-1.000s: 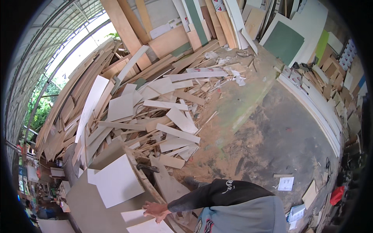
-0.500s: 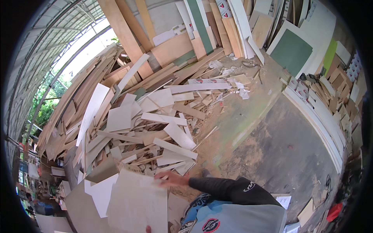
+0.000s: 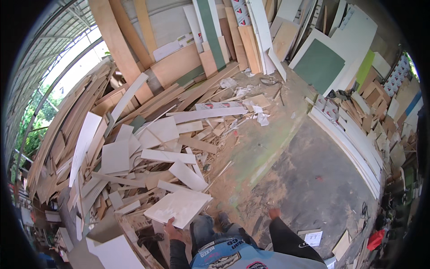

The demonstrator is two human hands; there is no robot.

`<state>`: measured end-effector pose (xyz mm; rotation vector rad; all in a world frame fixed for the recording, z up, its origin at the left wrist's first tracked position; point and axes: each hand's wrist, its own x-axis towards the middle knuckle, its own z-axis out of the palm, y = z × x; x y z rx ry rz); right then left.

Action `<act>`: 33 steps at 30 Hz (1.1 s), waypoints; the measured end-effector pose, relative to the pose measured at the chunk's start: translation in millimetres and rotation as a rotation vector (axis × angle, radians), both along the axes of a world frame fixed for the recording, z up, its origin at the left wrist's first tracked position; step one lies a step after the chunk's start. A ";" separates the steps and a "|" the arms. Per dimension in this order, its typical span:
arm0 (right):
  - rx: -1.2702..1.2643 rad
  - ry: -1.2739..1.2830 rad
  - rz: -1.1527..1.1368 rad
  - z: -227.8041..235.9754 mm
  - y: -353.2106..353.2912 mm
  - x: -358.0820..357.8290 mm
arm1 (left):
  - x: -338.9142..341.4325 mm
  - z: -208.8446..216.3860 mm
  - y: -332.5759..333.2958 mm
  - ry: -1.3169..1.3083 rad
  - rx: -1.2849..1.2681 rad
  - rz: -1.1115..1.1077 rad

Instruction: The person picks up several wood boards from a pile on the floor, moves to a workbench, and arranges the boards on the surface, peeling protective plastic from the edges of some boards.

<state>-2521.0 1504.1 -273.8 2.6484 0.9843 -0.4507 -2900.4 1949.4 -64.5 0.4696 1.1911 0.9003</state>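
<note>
Beside scraps (image 3: 114, 157), the left hand (image 3: 171, 230) clasped a board (image 3: 180, 208), handling that seemingly needed steadiness; openness of right hand (image 3: 274, 213) was unclear.

1. Upper left: ribbed metal roof (image 3: 49, 49).
2. Left: bright daylight (image 3: 76, 50), green foliage (image 3: 22, 142) outside.
3. Top: grey wall (image 3: 165, 22), partly covered.
4. Centre to right: dark floor (image 3: 318, 143), brown dust (image 3: 273, 193), greenish patch (image 3: 242, 157).

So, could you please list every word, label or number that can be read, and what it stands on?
Blue shirt: lettering and logos, wording not copied.
Black right sleeve: pale lettering, not copied.
White sheet, lower right: print too small.
Patterned boards, back and right: marks too small.
</note>
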 end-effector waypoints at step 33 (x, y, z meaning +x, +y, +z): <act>0.017 0.553 -0.603 115.7 214.6 -76.4 | -62.9 -178.5 374.2 0.420 -0.482 -0.212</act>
